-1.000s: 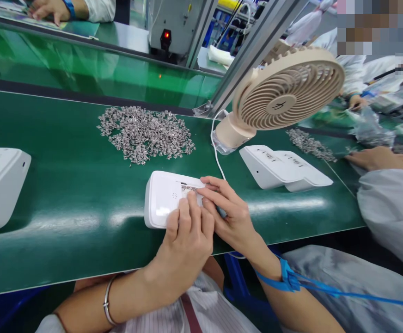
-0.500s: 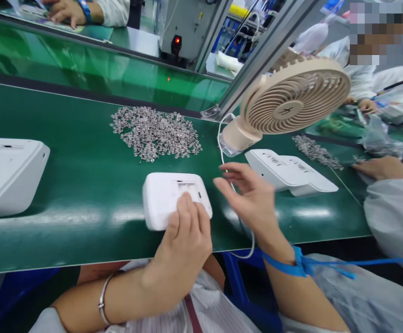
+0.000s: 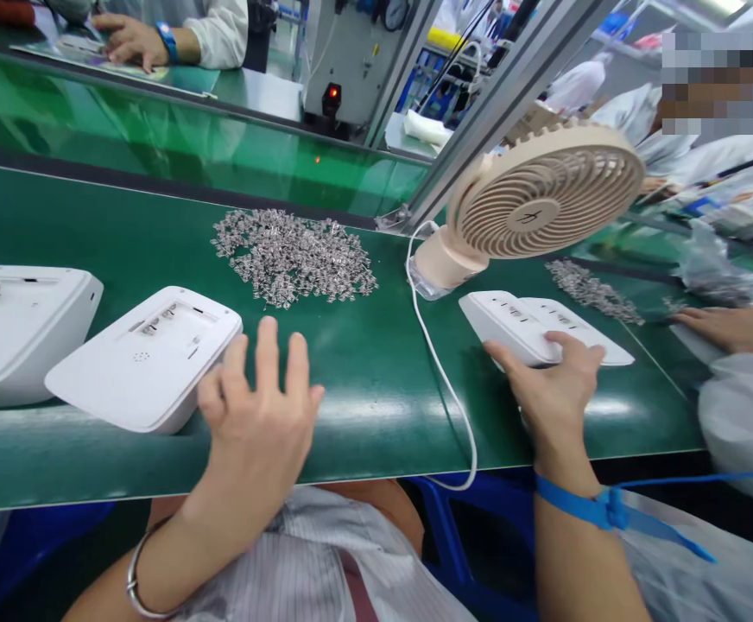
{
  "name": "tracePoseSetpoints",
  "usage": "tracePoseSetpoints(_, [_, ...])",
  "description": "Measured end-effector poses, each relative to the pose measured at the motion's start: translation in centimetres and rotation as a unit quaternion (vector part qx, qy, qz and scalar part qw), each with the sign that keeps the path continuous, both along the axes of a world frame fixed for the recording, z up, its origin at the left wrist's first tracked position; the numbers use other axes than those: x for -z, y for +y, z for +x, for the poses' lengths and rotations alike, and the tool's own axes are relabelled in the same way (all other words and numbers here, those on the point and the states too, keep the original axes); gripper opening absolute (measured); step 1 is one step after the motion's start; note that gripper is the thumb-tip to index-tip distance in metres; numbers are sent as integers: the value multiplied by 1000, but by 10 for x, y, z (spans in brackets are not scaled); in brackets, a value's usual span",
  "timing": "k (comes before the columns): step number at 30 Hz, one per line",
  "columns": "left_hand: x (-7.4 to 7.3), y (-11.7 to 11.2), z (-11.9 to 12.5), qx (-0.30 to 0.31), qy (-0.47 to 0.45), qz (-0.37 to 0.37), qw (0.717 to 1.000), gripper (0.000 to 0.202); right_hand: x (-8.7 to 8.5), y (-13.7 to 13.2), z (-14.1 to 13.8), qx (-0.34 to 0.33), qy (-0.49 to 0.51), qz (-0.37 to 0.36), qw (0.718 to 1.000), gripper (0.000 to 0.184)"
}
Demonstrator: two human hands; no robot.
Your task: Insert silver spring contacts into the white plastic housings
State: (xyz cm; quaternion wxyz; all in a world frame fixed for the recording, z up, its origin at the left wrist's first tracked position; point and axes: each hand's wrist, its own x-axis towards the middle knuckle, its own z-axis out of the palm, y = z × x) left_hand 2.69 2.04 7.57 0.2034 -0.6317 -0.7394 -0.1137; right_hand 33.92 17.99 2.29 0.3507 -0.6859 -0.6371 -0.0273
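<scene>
My left hand (image 3: 260, 415), fingers spread and holding nothing, is over the bench beside a white plastic housing (image 3: 110, 367). That housing lies tilted, with small metal contacts in its recess and a ring of small holes. Farther left sits a similar white housing (image 3: 20, 337), cut off by the view's edge. On the right, my right hand (image 3: 551, 393) grips the near edge of another white housing (image 3: 499, 315), thumb at its left side and fingers on top. A further housing (image 3: 600, 345) overlaps it. Behind lies a heap of small metal clips (image 3: 295, 259).
A beige fan (image 3: 545, 207) stands behind the right-hand housings. Its white cable (image 3: 445, 363) crosses the green bench (image 3: 376, 415) and hangs over the front edge. A second clip pile (image 3: 593, 292) and a co-worker's hand (image 3: 732, 326) are at right. A metal post (image 3: 480, 104) rises behind.
The white housing from the middle is now at left beside the other one. My left hand has moved left off it and spread. My right hand has moved right onto another housing.
</scene>
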Motion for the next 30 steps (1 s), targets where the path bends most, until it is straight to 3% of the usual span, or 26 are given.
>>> tracePoseSetpoints(3, [6,-1,16,67,-18,-37,997,42,2,9,7,48,36,33,998,72])
tracePoseSetpoints(5, [10,1,18,87,-26,-33,995,40,4,12,10,23,22,52,998,65])
tracePoseSetpoints(10, [26,5,-7,118,-15,7,993,39,-1,3,3,-11,-16,74,997,57])
tracePoseSetpoints(13, [32,7,-25,74,-36,30,996,49,-16,-17,-11,-27,-33,127,991,56])
tracePoseSetpoints(16, [26,6,-26,16,-52,45,998,68,-35,-46,-37,-136,-35,155,978,55])
tracePoseSetpoints(18, [20,4,-18,39,-65,40,996,78,-46,-66,-58,-266,-18,113,957,58])
tracePoseSetpoints(20, [15,3,-9,122,-96,21,988,79,-54,-82,-79,-382,10,45,923,62])
tracePoseSetpoints(22, [14,0,-5,190,-123,5,974,65,-58,-90,-97,-461,28,-10,887,67])
tracePoseSetpoints(24, [16,-4,-6,208,-127,8,970,39,-60,-89,-108,-510,37,-47,858,71])
tracePoseSetpoints(26, [19,-10,-10,176,-108,45,977,19,-61,-79,-116,-525,62,-78,845,74])
tracePoseSetpoints(27, [20,-13,-11,155,-90,71,981,19,-60,-70,-118,-513,83,-90,849,72])
tracePoseSetpoints(30, [22,-22,-4,145,-39,117,982,35,-52,-35,-128,-416,141,-94,893,45])
